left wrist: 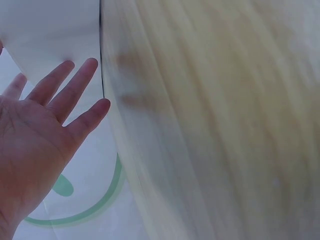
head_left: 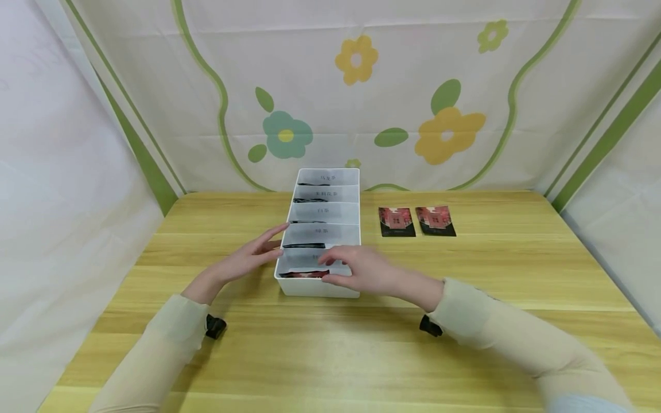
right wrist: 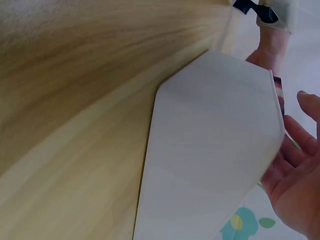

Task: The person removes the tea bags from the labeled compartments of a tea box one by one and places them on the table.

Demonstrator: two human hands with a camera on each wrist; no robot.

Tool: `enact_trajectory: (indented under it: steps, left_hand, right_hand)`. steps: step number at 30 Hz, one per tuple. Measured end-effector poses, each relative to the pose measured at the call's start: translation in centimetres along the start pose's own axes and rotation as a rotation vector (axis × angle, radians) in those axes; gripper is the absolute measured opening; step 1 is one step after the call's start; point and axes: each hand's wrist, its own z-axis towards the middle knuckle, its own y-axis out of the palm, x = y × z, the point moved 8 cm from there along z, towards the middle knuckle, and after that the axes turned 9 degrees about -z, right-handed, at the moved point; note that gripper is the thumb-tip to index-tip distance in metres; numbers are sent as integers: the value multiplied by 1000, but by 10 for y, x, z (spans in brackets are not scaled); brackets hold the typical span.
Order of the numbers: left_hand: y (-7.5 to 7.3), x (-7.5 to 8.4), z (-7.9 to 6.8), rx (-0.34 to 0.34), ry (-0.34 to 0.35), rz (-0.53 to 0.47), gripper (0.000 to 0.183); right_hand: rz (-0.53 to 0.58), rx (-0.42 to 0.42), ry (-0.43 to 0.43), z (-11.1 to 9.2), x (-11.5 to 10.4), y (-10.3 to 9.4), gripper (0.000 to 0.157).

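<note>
Brace long white plastic divided box (head_left: 319, 289) with bare left hand (head_left: 244, 263), spread, holding nothing; seat flat red-and-black packet (head_left: 303, 275) squarely using right hand (head_left: 368, 269), half-open, gripping nothing.

surface (head_left: 330, 355): light wood grain | backdrop cloth (head_left: 330, 109): white, behind surface | teal flower (head_left: 289, 149) left | two orange flowers (head_left: 356, 47) centre/right | green leaves (head_left: 446, 96) | wavy green lines (head_left: 224, 100) frame flowers

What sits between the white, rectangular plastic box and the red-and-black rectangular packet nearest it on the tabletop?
Only bare, yellowish wood-grain tabletop separates the white box from the nearest packet; the head view shows this.
</note>
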Motion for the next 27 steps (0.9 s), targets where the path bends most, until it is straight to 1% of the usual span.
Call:
enact_trajectory:
  steps: [3, 7, 13, 20, 27]
  left_hand:
    - [1, 1, 0, -2, -8, -1, 62]
    - [1, 2, -1, 0, -16, 3, 63]
    - [0, 1, -1, 1, -11, 3, 63]
    - [0, -1, -1, -1, -6, -1, 63]
    - [0, -3, 0, -6, -4, -7, 62]
  right_hand:
    - [3, -24, 13, 3, 0, 8, 24]
    - [20, -15, 4, 5, -2, 14, 19]
    - [43, 25, -19, 7, -3, 17, 14]
    - [48, 99, -35, 8, -5, 15, 11]
    - [96, 121, 8, 8, -3, 14, 8]
